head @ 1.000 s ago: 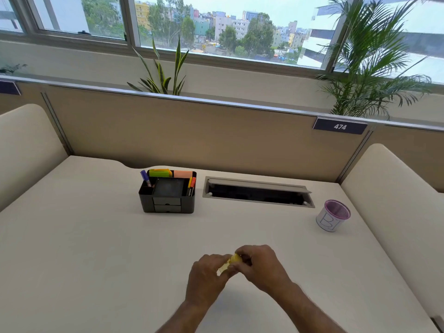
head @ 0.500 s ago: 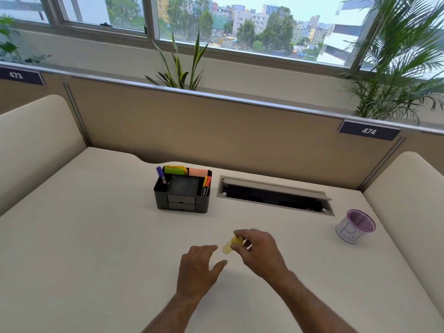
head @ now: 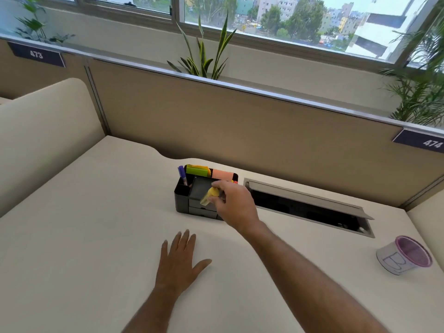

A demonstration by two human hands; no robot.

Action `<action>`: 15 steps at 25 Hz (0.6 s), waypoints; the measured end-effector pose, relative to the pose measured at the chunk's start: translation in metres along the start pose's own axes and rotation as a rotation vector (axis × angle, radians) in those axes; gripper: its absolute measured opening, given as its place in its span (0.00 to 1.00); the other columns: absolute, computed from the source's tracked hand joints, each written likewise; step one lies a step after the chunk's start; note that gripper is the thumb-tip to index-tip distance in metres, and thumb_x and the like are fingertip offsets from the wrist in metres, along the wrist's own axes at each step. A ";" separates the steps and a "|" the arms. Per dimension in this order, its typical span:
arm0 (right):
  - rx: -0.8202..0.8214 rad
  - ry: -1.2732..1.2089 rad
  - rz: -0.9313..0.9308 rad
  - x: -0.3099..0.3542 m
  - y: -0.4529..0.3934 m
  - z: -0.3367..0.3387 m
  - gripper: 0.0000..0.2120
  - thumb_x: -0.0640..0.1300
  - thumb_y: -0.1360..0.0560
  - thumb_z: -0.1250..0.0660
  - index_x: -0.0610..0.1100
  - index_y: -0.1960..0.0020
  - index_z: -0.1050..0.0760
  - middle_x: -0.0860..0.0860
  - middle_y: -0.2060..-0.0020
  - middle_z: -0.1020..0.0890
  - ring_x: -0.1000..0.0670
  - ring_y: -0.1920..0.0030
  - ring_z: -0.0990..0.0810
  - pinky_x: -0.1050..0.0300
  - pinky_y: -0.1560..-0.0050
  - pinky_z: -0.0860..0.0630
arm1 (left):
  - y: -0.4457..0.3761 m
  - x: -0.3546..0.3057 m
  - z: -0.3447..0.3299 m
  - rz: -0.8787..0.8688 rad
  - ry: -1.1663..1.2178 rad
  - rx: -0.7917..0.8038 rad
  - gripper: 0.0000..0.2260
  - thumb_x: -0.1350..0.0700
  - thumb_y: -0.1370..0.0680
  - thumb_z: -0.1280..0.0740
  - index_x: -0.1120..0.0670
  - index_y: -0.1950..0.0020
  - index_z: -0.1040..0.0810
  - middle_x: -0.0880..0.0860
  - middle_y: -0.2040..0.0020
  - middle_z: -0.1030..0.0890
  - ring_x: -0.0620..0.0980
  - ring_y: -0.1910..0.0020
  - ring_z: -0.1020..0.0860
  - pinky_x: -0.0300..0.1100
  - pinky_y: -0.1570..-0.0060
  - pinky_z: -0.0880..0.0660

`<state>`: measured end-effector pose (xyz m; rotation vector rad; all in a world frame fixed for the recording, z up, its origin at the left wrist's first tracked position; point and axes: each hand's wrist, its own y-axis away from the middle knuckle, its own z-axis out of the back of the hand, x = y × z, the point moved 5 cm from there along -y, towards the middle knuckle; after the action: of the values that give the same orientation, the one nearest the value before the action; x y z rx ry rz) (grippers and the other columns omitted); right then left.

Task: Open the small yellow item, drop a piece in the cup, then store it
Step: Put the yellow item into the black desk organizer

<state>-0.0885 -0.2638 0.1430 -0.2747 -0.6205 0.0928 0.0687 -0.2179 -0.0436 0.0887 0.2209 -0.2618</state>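
My right hand (head: 234, 204) pinches the small yellow item (head: 209, 195), a little translucent yellow case, and holds it over the front of the black desk organizer (head: 184, 197). My left hand (head: 179, 261) lies flat on the desk with fingers spread, holding nothing. The cup (head: 403, 255), white with a purple rim and a letter drawn on its side, stands at the far right of the desk, well away from both hands.
The organizer holds a purple marker (head: 182, 175), green sticky notes (head: 197, 169) and pink sticky notes (head: 223, 174). An open cable slot (head: 310, 210) is set into the desk right of it. Beige partition panels (head: 240, 121) enclose the desk at back and sides.
My right hand has carried the yellow item forward from the desk's middle to the organizer. My left hand let go of it and settled flat on the desk.
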 end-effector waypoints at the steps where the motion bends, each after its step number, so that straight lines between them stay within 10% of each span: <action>1: 0.006 0.005 0.004 0.003 -0.011 -0.007 0.16 0.44 0.24 0.27 0.46 0.37 0.22 0.48 0.48 0.15 0.48 0.49 0.17 0.50 0.48 0.17 | -0.004 0.002 -0.004 -0.012 -0.022 0.016 0.45 0.24 0.29 0.63 0.51 0.21 0.46 0.53 0.18 0.46 0.54 0.20 0.48 0.61 0.24 0.51; 15: 0.088 -0.054 -0.066 0.013 -0.078 -0.080 0.17 0.46 0.24 0.27 0.46 0.36 0.22 0.46 0.44 0.15 0.45 0.46 0.18 0.47 0.43 0.19 | -0.007 0.010 -0.019 -0.068 -0.010 0.031 0.39 0.26 0.24 0.54 0.50 0.21 0.45 0.54 0.19 0.45 0.56 0.20 0.48 0.66 0.26 0.52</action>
<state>-0.0308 -0.3546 0.1098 -0.1673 -0.6766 0.0640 0.0726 -0.2248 -0.0643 0.1108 0.2100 -0.3332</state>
